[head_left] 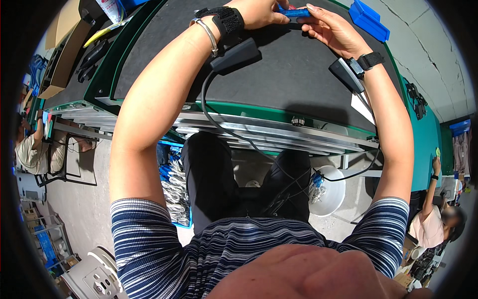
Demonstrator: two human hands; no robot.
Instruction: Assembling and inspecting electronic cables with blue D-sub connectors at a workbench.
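At the far edge of the dark mat (279,74), both my hands meet on a small blue piece (298,13) with a bit of red at its top. My left hand (260,14) grips its left end between thumb and fingers, partly cut off by the upper edge of the picture. The thumb and fingers of my right hand (332,31) pinch its right end. What kind of piece it is cannot be made out. A black box on a cable (236,55) hangs at my left wrist, and a similar box (346,74) at my right wrist.
A blue bin (369,21) stands beyond my right hand. A cardboard box (62,65) is at the left. Below the bench are a blue crate of cables (175,199) and a white bucket (334,197). Co-workers sit at the far left (32,152) and right (429,226).
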